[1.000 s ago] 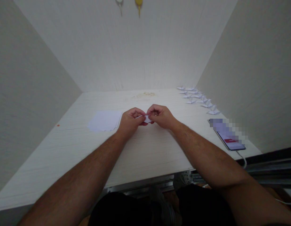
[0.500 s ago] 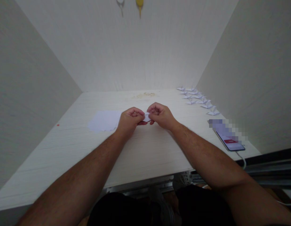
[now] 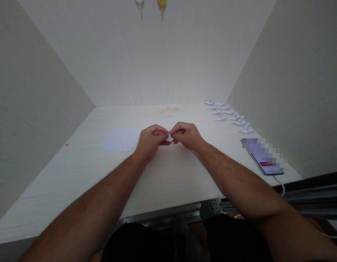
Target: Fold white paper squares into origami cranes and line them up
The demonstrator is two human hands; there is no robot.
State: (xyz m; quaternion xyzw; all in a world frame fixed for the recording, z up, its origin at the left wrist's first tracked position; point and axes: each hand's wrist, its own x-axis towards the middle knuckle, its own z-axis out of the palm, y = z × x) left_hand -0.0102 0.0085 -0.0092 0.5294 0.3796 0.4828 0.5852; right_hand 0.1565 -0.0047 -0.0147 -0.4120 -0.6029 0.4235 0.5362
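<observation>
A small folded piece of white paper (image 3: 169, 138) is pinched between my two hands, above the middle of the table. My left hand (image 3: 154, 137) grips its left side with thumb and fingers. On the other side, my right hand (image 3: 185, 134) holds it between thumb and forefinger, the fingertips of both hands almost meeting at the top. Much of the paper is covered by my fingers, so its exact folds cannot be made out. Just left of my left hand lies a stack of white paper sheets (image 3: 120, 139).
Several folded paper cranes (image 3: 247, 129) stand in rows at the table's back right. A phone (image 3: 266, 163) with a white cable (image 3: 280, 185) lies near the right edge. Walls enclose the white table (image 3: 83, 174) at the back and sides. A small orange spot (image 3: 67, 145) marks the left.
My right hand's fingers have come down slightly and closed in toward the left fingertips over the paper's upper edge. My left hand has barely moved.
</observation>
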